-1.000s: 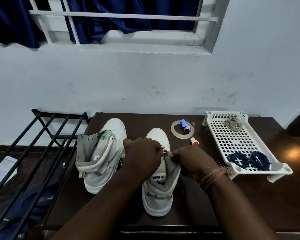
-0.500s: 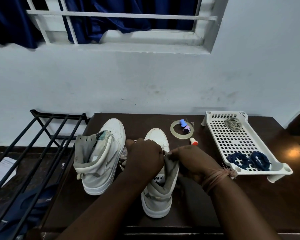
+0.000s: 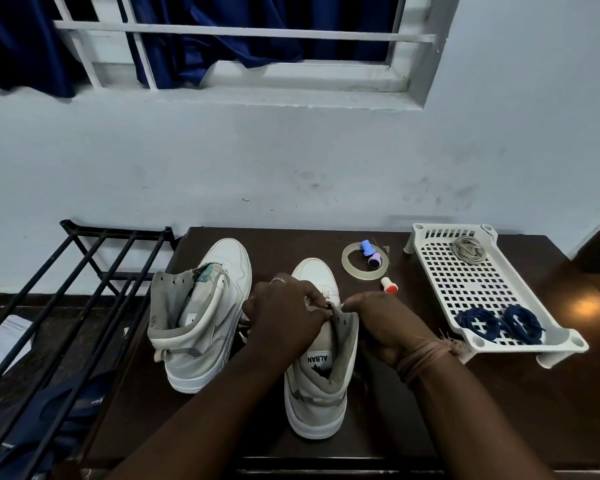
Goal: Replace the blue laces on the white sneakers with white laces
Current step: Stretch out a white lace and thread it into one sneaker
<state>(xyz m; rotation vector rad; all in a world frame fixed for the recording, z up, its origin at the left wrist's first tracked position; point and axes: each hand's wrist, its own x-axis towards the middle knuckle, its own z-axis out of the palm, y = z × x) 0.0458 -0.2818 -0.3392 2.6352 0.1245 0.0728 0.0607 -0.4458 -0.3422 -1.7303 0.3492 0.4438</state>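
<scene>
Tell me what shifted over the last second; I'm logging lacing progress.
Little changed. Both hands, left and right, keep pinching at the eyelets of the near white high-top sneaker, which nudged slightly left. The other white sneaker, white perforated plastic tray and coiled blue laces stayed put.

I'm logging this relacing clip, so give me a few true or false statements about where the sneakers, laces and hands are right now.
1. Both hands, left hand and right hand, work at the right sneaker. True.
2. The blue laces are threaded in the left sneaker. False: they lie coiled in the white perforated tray.
3. A tape ring lies on the dark table. True.
4. The tray holds only blue laces. False: a pale lace bundle lies at its far end.
</scene>
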